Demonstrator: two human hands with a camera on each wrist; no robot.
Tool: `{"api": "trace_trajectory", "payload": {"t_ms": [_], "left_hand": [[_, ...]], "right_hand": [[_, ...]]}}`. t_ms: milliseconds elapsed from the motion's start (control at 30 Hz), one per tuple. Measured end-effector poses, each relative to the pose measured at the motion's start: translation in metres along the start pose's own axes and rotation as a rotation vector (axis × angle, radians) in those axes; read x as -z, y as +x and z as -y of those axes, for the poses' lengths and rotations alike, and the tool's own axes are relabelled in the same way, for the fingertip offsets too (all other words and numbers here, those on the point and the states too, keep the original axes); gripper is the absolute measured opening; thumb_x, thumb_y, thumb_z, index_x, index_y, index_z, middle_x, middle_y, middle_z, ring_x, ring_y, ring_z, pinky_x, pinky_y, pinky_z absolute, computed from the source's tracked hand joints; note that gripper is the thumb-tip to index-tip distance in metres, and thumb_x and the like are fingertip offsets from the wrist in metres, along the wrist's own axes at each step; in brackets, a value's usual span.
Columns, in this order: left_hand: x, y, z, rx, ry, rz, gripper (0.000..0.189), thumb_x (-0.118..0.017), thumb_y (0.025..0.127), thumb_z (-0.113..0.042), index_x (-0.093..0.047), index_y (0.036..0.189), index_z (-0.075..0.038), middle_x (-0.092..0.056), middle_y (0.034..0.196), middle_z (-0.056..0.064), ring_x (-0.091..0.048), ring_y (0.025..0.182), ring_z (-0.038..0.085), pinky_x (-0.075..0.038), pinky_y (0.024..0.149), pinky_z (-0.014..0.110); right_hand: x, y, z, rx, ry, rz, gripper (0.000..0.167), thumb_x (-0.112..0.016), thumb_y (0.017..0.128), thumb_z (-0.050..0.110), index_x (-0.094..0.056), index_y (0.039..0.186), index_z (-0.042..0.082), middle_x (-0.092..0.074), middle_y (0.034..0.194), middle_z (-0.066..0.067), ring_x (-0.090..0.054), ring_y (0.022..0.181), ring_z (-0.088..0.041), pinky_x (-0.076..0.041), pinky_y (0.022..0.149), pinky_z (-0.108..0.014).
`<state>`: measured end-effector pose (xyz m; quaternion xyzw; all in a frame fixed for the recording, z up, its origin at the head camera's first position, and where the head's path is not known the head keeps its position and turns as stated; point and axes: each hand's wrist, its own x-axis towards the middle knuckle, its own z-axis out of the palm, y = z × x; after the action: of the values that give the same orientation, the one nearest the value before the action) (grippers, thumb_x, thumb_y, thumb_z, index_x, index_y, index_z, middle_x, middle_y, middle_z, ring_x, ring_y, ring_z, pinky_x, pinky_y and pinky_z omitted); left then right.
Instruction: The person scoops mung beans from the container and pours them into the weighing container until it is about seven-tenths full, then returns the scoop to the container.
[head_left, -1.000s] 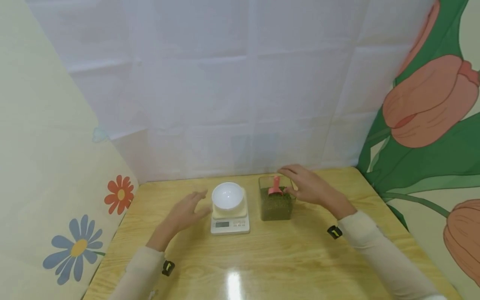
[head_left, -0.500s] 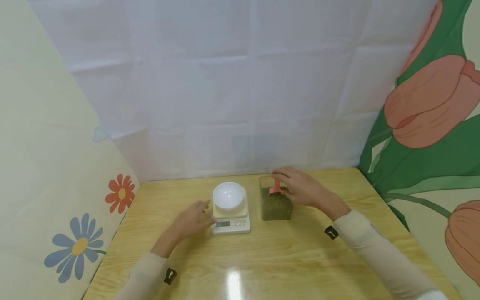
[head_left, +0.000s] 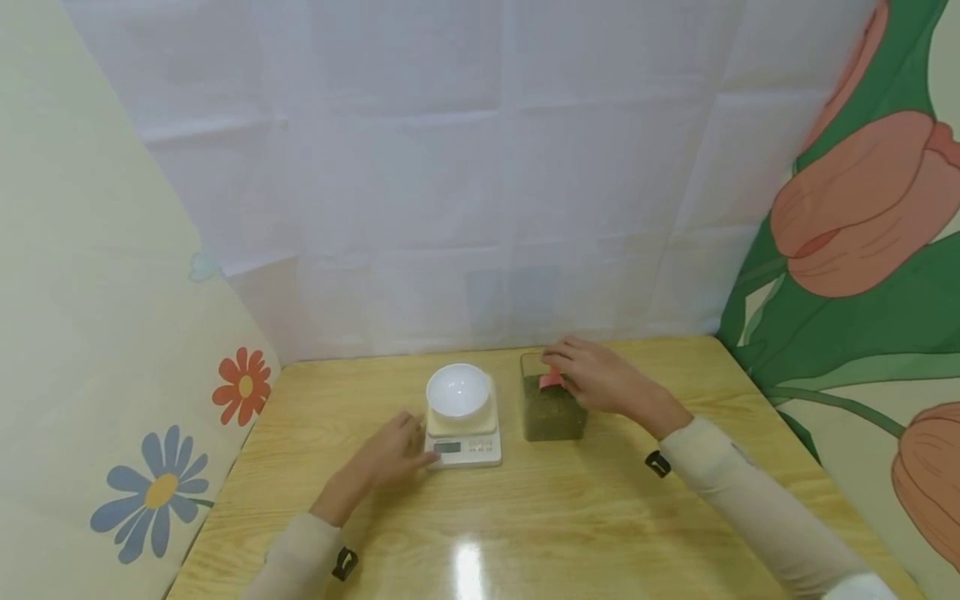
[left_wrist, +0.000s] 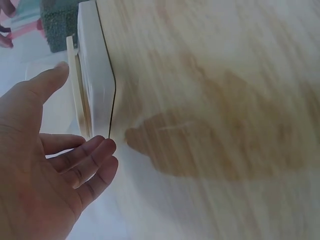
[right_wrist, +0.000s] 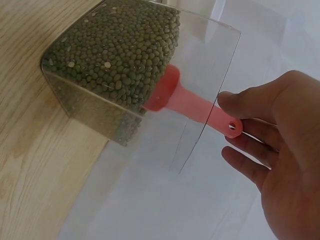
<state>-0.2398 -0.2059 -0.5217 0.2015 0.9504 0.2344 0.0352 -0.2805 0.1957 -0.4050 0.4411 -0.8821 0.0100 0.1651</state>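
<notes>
A white kitchen scale (head_left: 486, 448) stands on the table with a white bowl (head_left: 457, 393) on its platform. My left hand (head_left: 384, 457) is at the scale's left side, fingers relaxed. In the left wrist view its fingertips (left_wrist: 106, 146) are right at the scale's edge, with the thumb near the front corner. To the right of the scale is a clear square container (right_wrist: 210, 42) of green mung beans (right_wrist: 125, 40). A pink scoop (right_wrist: 192, 104) stands in the beans, its head partly sunk. My right hand (right_wrist: 295, 150) pinches the scoop's handle end between thumb and fingers.
The wooden table (head_left: 525, 517) reaches back to a white cloth backdrop (head_left: 420, 208). Flower-printed panels stand at the left (head_left: 150, 333) and at the right (head_left: 847, 250). The container's tall clear walls rise around the scoop.
My right hand has moved left from the container's rim onto the scoop's handle. My left hand has moved slightly right and toward me, up to the scale's left edge.
</notes>
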Motion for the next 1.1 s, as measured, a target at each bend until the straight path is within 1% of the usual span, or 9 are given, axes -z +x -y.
{"api": "trace_trajectory", "payload": {"t_ms": [167, 233, 333, 433, 600, 733, 900, 1000, 1100], "left_hand": [[-0.004, -0.001, -0.003, -0.007, -0.012, 0.015, 0.08, -0.081, 0.092, -0.051, -0.055, 0.153, -0.007, -0.064, 0.121, 0.009, -0.059, 0.1, 0.018, -0.058, 0.09, 0.044], [-0.006, -0.001, -0.003, -0.005, -0.003, 0.025, 0.08, -0.081, 0.091, -0.053, -0.055, 0.153, -0.009, -0.062, 0.116, 0.006, -0.055, 0.095, 0.014, -0.055, 0.085, 0.039], [-0.008, -0.001, -0.004, -0.001, -0.001, 0.028, 0.082, -0.081, 0.09, -0.055, -0.057, 0.152, -0.007, -0.06, 0.112, 0.004, -0.053, 0.093, 0.013, -0.054, 0.083, 0.036], [-0.009, -0.002, -0.005, 0.008, -0.003, 0.026, 0.083, -0.081, 0.089, -0.057, -0.058, 0.15, -0.006, -0.06, 0.114, 0.005, -0.055, 0.095, 0.014, -0.057, 0.086, 0.039], [-0.01, -0.001, -0.006, 0.039, -0.021, 0.029, 0.083, -0.083, 0.087, -0.056, -0.059, 0.149, -0.007, -0.062, 0.117, 0.008, -0.059, 0.102, 0.018, -0.058, 0.094, 0.048], [-0.012, 0.0, -0.005, 0.055, -0.012, 0.027, 0.086, -0.086, 0.084, -0.057, -0.059, 0.148, -0.007, -0.062, 0.117, 0.009, -0.059, 0.103, 0.019, -0.058, 0.094, 0.049], [-0.015, 0.0, -0.006, 0.073, 0.001, 0.028, 0.086, -0.089, 0.081, -0.055, -0.06, 0.145, -0.005, -0.063, 0.119, 0.011, -0.061, 0.104, 0.022, -0.059, 0.094, 0.051], [-0.014, 0.001, -0.008, 0.079, 0.007, 0.026, 0.085, -0.09, 0.08, -0.054, -0.061, 0.143, -0.004, -0.064, 0.119, 0.012, -0.062, 0.105, 0.024, -0.059, 0.095, 0.053], [-0.014, 0.002, -0.011, 0.084, 0.01, 0.027, 0.083, -0.091, 0.079, -0.053, -0.062, 0.14, -0.003, -0.063, 0.115, 0.011, -0.061, 0.102, 0.023, -0.06, 0.092, 0.051]], "right_hand": [[-0.003, 0.004, 0.001, 0.044, -0.051, -0.039, 0.032, -0.079, 0.092, -0.001, -0.073, 0.123, -0.001, -0.074, 0.122, -0.013, -0.067, 0.117, -0.032, -0.057, 0.103, -0.044], [-0.004, 0.006, 0.002, 0.048, -0.081, -0.025, 0.028, -0.078, 0.092, -0.003, -0.074, 0.12, 0.0, -0.075, 0.119, -0.012, -0.067, 0.113, -0.03, -0.057, 0.1, -0.042], [-0.007, 0.008, 0.003, 0.042, -0.13, 0.014, 0.025, -0.078, 0.093, -0.003, -0.076, 0.117, 0.003, -0.075, 0.117, -0.009, -0.066, 0.11, -0.028, -0.057, 0.097, -0.04], [-0.009, 0.011, 0.003, 0.044, -0.173, 0.031, 0.023, -0.08, 0.092, 0.0, -0.077, 0.114, 0.006, -0.076, 0.112, -0.007, -0.065, 0.105, -0.026, -0.057, 0.093, -0.039], [-0.011, 0.016, 0.005, 0.04, -0.201, 0.023, 0.016, -0.082, 0.091, 0.003, -0.079, 0.105, 0.009, -0.076, 0.104, -0.004, -0.064, 0.098, -0.024, -0.056, 0.088, -0.037], [-0.017, 0.02, 0.005, 0.039, -0.218, 0.042, 0.006, -0.081, 0.093, 0.011, -0.078, 0.098, 0.009, -0.075, 0.097, -0.004, -0.062, 0.09, -0.023, -0.055, 0.084, -0.037], [-0.026, 0.023, 0.007, 0.024, -0.205, 0.066, 0.014, -0.079, 0.097, 0.023, -0.079, 0.093, 0.009, -0.074, 0.09, -0.002, -0.06, 0.084, -0.021, -0.055, 0.079, -0.037], [-0.026, 0.024, 0.008, 0.001, -0.2, 0.067, 0.014, -0.079, 0.096, 0.023, -0.08, 0.092, 0.009, -0.074, 0.089, -0.002, -0.061, 0.083, -0.021, -0.056, 0.079, -0.036], [-0.027, 0.024, 0.008, -0.018, -0.201, 0.053, 0.015, -0.08, 0.095, 0.024, -0.08, 0.09, 0.01, -0.072, 0.086, -0.001, -0.061, 0.081, -0.02, -0.057, 0.078, -0.035]]}}
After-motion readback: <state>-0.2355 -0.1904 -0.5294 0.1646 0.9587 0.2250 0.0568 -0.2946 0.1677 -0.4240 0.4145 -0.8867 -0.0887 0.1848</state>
